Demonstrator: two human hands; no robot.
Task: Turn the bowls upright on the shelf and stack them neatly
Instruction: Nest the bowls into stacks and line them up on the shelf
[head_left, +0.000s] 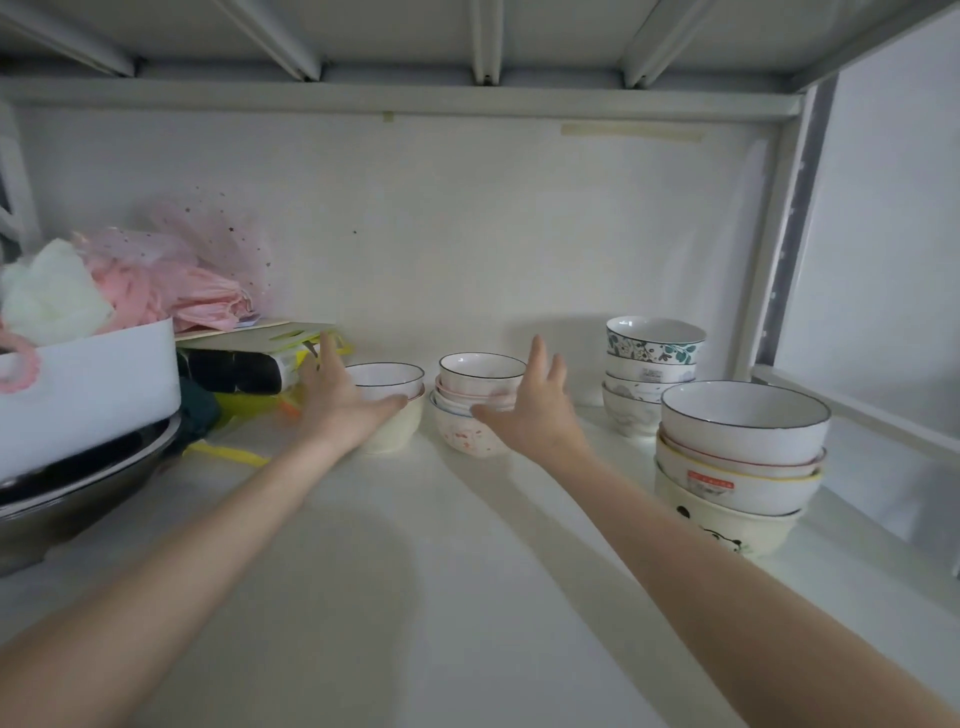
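Observation:
Several stacks of upright bowls stand on the white shelf (467, 561). A short left stack (396, 410) has a blue-rimmed white bowl on top. Right of it is a middle stack (475, 400) with a red-speckled bowl at the bottom. My left hand (343, 402) is spread open against the left side of the left stack, thumb across its front. My right hand (535, 410) is open against the right side of the middle stack. Further right are a back stack (649, 374) topped by a leaf-patterned bowl and a front stack (737, 457) on a panda bowl.
At the left sit a white bin (98, 384) of pink and white cloth, a dark metal pan (78, 488) under it, and boxes with yellow items (249, 364). A metal shelf post (784, 234) stands at the right, and another shelf runs overhead.

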